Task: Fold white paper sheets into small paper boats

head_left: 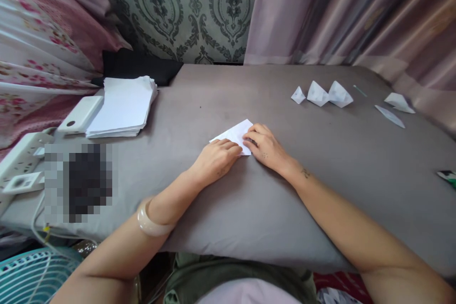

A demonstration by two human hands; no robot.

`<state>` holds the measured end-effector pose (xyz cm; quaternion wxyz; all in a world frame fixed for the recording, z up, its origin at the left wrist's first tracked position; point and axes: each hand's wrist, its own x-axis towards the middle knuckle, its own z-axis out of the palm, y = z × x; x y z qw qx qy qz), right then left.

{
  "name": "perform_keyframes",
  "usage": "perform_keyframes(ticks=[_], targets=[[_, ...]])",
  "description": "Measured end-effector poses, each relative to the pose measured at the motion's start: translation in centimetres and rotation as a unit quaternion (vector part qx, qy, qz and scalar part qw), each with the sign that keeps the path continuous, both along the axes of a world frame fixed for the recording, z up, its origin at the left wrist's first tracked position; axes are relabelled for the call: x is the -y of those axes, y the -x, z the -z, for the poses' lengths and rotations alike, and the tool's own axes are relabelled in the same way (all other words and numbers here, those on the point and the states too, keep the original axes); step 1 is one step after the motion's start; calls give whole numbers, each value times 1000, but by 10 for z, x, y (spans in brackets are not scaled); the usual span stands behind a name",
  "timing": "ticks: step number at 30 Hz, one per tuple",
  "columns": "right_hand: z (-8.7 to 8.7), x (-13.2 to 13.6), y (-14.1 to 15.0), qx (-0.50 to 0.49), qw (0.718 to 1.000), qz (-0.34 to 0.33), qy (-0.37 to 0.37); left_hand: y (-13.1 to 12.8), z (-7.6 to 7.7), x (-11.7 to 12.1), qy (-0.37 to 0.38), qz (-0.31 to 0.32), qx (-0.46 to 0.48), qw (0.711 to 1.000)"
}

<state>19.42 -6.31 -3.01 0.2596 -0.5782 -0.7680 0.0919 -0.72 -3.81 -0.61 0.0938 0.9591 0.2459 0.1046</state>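
Observation:
A folded sheet of white paper (233, 134) lies on the grey cloth in front of me, its top corner pointing away. My left hand (219, 156) is over the paper's near left side, fingers together and bent down onto it; its thumb is hidden. At the right edge, my right hand (265, 145) grips the paper between thumb and curled fingers. The two hands almost meet at the near edge. Farther right on the cloth stand several folded white paper shapes, among them a small one (298, 95), a middle one (318, 94) and a larger one (340, 94).
A stack of white paper (123, 107) lies at the left beside a white box (80, 115). Nearer are a power strip (21, 156) with cables and a blurred-out dark patch. Two flat folded papers lie far right. A teal fan (35, 275) stands below the left edge.

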Motion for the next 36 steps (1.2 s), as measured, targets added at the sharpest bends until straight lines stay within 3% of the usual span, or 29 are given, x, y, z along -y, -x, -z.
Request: perform_keyframes(ticks=[6, 13, 18, 25, 36], targets=[[-16, 14, -9, 12, 994, -108, 27, 2, 8, -13, 87, -68, 86, 990], [-25, 26, -21, 53, 986, -149, 47, -3, 3, -17, 173, -124, 111, 971], [-26, 38, -23, 67, 985, -153, 36, -6, 1, -21, 167, -116, 92, 975], [-22, 44, -24, 75, 986, -146, 2, -11, -2, -24, 206, -163, 83, 961], [-16, 37, -23, 18, 989, -144, -33, -10, 20, -28, 144, -209, 109, 961]])
